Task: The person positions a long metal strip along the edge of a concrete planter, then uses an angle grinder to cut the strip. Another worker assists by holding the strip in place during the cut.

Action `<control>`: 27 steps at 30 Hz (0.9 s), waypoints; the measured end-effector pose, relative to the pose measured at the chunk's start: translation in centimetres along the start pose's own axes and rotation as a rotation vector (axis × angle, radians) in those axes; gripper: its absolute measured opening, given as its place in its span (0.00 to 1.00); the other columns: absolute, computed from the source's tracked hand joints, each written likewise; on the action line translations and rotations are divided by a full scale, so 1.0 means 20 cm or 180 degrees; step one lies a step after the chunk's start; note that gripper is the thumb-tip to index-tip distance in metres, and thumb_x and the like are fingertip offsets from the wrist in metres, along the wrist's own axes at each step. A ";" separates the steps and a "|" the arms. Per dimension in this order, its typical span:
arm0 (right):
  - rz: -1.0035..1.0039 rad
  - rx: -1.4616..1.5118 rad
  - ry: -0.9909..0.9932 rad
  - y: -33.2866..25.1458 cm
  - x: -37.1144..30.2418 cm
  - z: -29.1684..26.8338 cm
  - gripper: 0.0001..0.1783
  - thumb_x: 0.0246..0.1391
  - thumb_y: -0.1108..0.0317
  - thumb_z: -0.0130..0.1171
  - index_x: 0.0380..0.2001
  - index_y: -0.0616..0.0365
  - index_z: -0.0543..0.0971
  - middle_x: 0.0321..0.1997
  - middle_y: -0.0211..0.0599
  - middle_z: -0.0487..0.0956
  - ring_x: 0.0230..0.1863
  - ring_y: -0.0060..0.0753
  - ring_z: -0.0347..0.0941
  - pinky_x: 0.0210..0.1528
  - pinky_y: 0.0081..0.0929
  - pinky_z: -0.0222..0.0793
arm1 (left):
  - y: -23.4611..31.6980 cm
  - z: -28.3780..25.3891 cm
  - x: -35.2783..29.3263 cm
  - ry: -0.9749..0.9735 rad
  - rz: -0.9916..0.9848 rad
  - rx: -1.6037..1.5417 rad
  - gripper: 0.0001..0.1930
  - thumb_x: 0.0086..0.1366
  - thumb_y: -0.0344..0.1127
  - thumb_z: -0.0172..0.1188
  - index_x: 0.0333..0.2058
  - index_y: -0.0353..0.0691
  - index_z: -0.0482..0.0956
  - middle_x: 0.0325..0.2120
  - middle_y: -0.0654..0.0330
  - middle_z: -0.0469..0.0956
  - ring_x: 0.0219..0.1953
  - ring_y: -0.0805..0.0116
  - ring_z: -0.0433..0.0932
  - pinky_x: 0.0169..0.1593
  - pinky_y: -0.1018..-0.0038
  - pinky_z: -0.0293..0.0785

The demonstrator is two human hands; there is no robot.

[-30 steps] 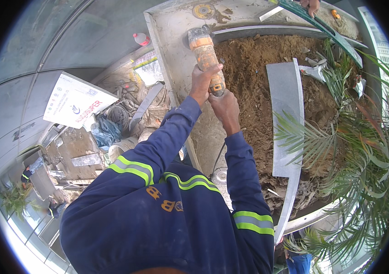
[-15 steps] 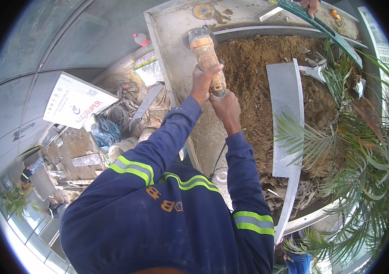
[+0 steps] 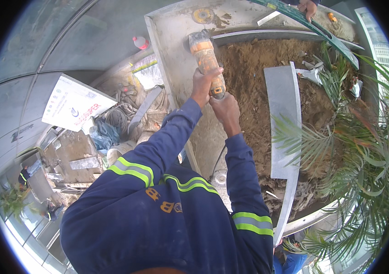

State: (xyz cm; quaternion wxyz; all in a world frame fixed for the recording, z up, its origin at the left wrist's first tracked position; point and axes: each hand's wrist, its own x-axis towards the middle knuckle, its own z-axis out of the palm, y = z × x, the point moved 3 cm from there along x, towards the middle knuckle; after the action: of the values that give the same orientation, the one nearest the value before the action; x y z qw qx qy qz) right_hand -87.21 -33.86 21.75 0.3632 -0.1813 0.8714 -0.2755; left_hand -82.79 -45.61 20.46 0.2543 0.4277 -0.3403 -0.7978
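Note:
Both my hands are closed on a dusty orange-and-black angle grinder (image 3: 206,57), its head pointing away from me over the pale planter ledge (image 3: 169,39). My left hand (image 3: 203,85) wraps the middle of its body. Just behind and to the right, my right hand (image 3: 227,112) grips the rear end. A dark edge shows beside the grinder's head, but whether its disc touches the ledge I cannot tell. Beyond the head, a round yellowish disc (image 3: 203,16) lies flat on the ledge. A power cord (image 3: 218,160) runs below my right forearm.
Brown soil (image 3: 249,91) fills the planter, with a long grey panel (image 3: 282,118) across it and palm fronds (image 3: 363,150) at right. A co-worker's hand (image 3: 309,8) holds a green bar (image 3: 315,28) at the far side. Left lie a white sheet (image 3: 76,104), hoses and debris.
The co-worker's hand and green bar have shifted slightly left. My grip and the grinder stay nearly where they were; the whole view has moved a little.

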 end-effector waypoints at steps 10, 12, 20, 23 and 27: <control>-0.0162 -0.0280 -0.0092 -0.13 -0.18 -0.01 0.28 0.50 0.49 0.65 0.41 0.66 0.82 0.39 0.61 0.85 0.45 0.63 0.83 0.48 0.52 0.75 | 0.06 -0.10 -0.14 0.0106 0.0296 -0.0462 0.22 0.57 0.31 0.73 0.47 0.36 0.74 0.34 0.59 0.79 0.30 0.68 0.82 0.32 0.68 0.82; -0.0316 -0.0168 0.0012 -0.15 -0.30 -0.01 0.28 0.50 0.51 0.65 0.43 0.67 0.81 0.39 0.62 0.84 0.45 0.65 0.82 0.48 0.52 0.75 | 0.09 -0.12 -0.25 0.0000 0.0275 -0.0501 0.22 0.58 0.32 0.73 0.49 0.38 0.74 0.36 0.60 0.80 0.34 0.69 0.82 0.37 0.69 0.82; -0.0019 0.2228 -0.1960 0.05 -0.70 0.02 0.26 0.51 0.60 0.73 0.48 0.61 0.74 0.26 0.37 0.80 0.19 0.22 0.75 0.20 0.22 0.69 | 0.08 -0.27 -0.62 -0.0492 -0.0157 -0.0749 0.23 0.60 0.39 0.71 0.51 0.41 0.73 0.35 0.63 0.77 0.34 0.72 0.79 0.38 0.70 0.80; 0.0179 0.2496 -0.2070 0.11 -0.88 0.02 0.27 0.51 0.60 0.74 0.47 0.60 0.72 0.25 0.36 0.79 0.17 0.26 0.74 0.17 0.23 0.68 | 0.00 -0.28 -0.76 -0.0906 -0.0527 -0.0879 0.23 0.60 0.39 0.70 0.51 0.40 0.72 0.35 0.62 0.76 0.34 0.71 0.79 0.38 0.70 0.80; -0.0033 0.1814 -0.0942 0.17 -1.14 0.05 0.21 0.52 0.65 0.70 0.44 0.60 0.71 0.24 0.33 0.75 0.17 0.25 0.72 0.18 0.24 0.68 | -0.06 -0.29 -0.95 -0.1385 -0.0945 -0.1151 0.21 0.62 0.39 0.69 0.49 0.41 0.73 0.35 0.61 0.77 0.35 0.69 0.80 0.40 0.68 0.81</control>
State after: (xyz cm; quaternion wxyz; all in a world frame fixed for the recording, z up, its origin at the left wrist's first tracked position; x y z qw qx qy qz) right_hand -71.54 -19.84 31.23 0.5208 -0.1148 0.6959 -0.4809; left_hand -68.34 -33.52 26.90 0.1283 0.2400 -0.1732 -0.9466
